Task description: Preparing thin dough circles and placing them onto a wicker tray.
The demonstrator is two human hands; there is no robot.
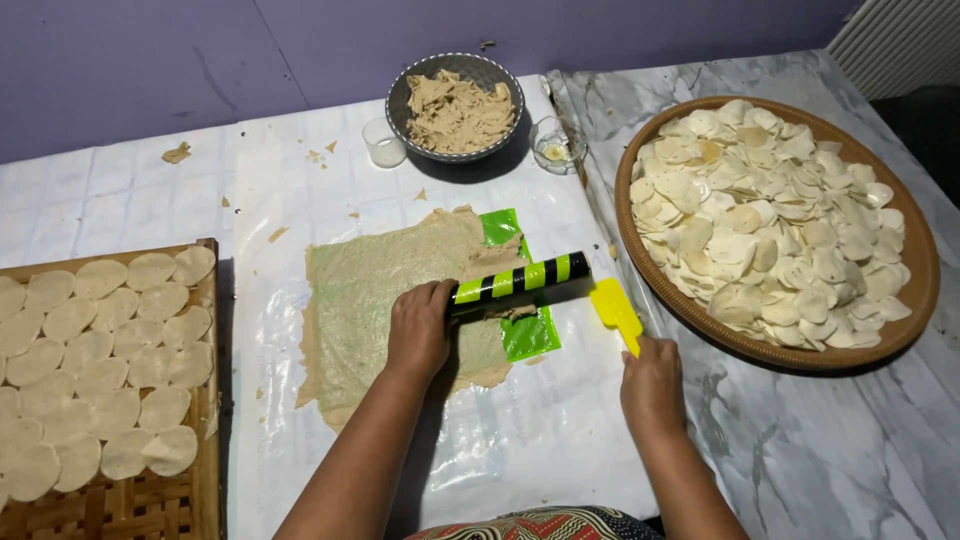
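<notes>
Round tray (640, 262) and bamboo rack (208, 330) flank dough sheet (370, 290)

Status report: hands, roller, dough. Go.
Left hand gripping striped roller on rolled dough sheet. Right hand holding yellow scraper. Nothing obstructing.

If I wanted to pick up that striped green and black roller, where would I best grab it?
Probably the free right end of the striped roller. The left hand already covers its left end, and the middle lies over the thin dough sheet. The roller lies almost level, tilted up to the right, so come from above at that bare end, fingers wrapped across its round body.
</notes>
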